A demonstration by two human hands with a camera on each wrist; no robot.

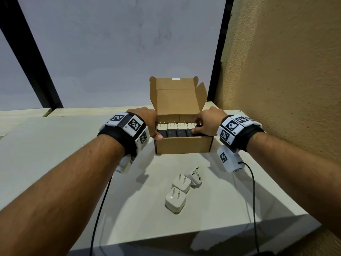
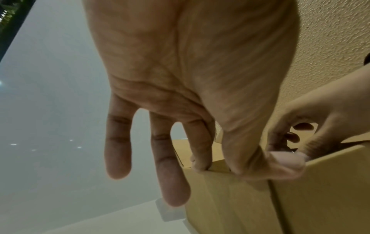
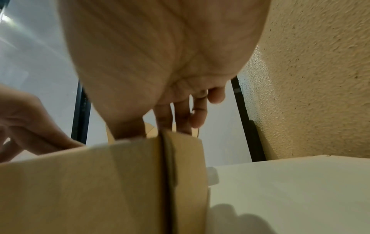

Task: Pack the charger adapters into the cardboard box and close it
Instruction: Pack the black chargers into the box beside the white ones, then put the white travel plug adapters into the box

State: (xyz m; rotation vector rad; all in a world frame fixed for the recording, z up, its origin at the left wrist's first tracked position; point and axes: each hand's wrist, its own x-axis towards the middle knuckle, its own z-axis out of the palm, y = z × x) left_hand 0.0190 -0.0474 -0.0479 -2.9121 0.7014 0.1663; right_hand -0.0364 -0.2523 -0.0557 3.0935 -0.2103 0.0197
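three white adapters [image 1: 181, 189] loose on table [image 1: 239, 191] nearest, then cardboard box [image 1: 182, 145], lid up, with four white adapters in back row, four dark ones in front. left hand [image 1: 150, 122] pinches left box wall, thumb on corner; right hand [image 1: 208, 122] fingers curled on rightmost dark adapter [image 1: 190, 133], grip unclear

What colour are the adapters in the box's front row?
Black; the front-row adapters sit before a white row in the cardboard box. Head view shows it best.
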